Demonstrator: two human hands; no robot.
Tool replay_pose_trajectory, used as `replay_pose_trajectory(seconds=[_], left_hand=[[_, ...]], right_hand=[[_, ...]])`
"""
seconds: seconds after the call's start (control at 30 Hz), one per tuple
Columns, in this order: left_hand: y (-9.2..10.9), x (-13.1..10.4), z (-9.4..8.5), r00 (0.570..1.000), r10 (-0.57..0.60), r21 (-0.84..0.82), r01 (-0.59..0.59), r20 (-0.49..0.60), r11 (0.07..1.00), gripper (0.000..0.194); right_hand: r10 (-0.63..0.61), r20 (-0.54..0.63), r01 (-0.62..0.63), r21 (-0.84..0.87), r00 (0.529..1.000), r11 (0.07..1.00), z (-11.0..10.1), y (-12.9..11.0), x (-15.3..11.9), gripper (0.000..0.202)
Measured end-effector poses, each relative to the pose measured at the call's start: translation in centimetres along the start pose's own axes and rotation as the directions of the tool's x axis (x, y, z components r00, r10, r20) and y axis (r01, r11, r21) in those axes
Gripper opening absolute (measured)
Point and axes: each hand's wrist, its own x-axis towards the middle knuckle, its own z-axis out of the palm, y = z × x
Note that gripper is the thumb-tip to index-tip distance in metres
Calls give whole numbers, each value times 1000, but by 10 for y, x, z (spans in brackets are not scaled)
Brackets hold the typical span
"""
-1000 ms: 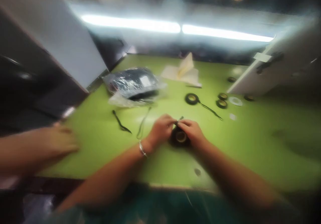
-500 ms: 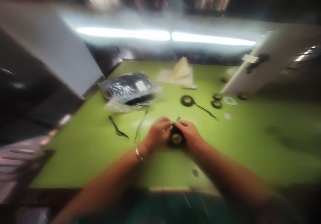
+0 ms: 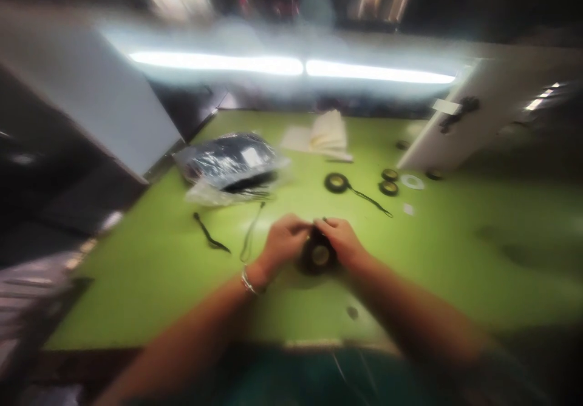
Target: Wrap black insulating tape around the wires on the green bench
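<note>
A roll of black tape (image 3: 310, 261) with a yellowish core stands low over the near middle of the green table (image 3: 182, 297). My left hand (image 3: 288, 239) closes on its left upper side, thumb and forefinger pinched close to the top. My right hand (image 3: 342, 241) grips the opposite side, its fingertips meeting the left ones at the upper rim. A small dark end sticks up by the right fingertips; blur hides what it is. Beyond my hands lies another black roll (image 3: 328, 183), a dark looped cord (image 3: 370, 201) trailing from it.
At the back left sits a clear plastic bag (image 3: 228, 160) with dark contents. Two black rolls (image 3: 388, 188) and a white ring (image 3: 412, 182) lie by the right panel (image 3: 437, 142). Cream paper sheets (image 3: 328, 134) rest at the back; a dark strap (image 3: 210, 234) and thin loop (image 3: 248, 236) lie left.
Both hands stay at the roll, which sits slightly lower in view. A small gap shows between the fingertips of the two hands. The raised cream sheets have dropped, and the view has shifted slightly.
</note>
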Motion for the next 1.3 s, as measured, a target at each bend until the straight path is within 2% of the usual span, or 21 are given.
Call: replay_pose_trajectory(seconds=[0.07,0.13,0.23,0.3,0.37,0.43,0.5,0.6,0.7,0.77,0.87,1.0,1.2,1.3], left_hand=[[0,0,1,999,-30,-45,31,20,999,12],[0,1,0,992,-112,-150,119,54,981,17],[-2,2,-2,957,-234,-361,283,173,889,38],[-3,3,-3,939,-230,-430,324,255,843,47],[-5,4,-3,938,-193,-422,305,287,854,52],[-6,5,1,947,-186,-380,279,263,882,57],[-6,5,6,958,-200,-350,263,207,899,54],[-3,4,12,971,-206,-359,235,117,903,43],[2,3,12,967,-235,-404,254,96,879,46],[4,2,10,960,-250,-407,281,128,869,52],[3,2,6,950,-263,-379,309,168,872,57],[0,1,4,948,-274,-336,315,164,887,56],[-3,1,4,957,-250,-266,281,145,922,50],[-4,0,4,965,-228,-218,251,129,943,52]], right_hand=[[-21,-18,20,-33,1000,999,-1,-1,1,44],[-55,-24,54,-59,998,997,-4,-3,2,41],[-137,-50,131,-101,989,986,-9,-4,4,39],[-165,-58,158,-114,985,981,-13,-5,4,39],[-159,-53,152,-121,986,981,-14,-4,3,40],[-165,-33,159,-136,986,978,-12,-2,2,39],[-222,-6,219,-145,975,965,-9,-1,1,35],[-361,10,358,-153,933,921,-5,1,1,28],[-415,-12,408,-151,910,900,-4,3,1,24],[-388,-20,384,-110,921,917,-4,3,2,25],[-281,3,281,6,960,960,-4,3,0,27],[-150,53,141,146,987,979,-2,1,-3,32],[-52,66,36,224,996,974,-7,4,2,30],[-78,65,66,161,995,985,-11,5,5,26]])
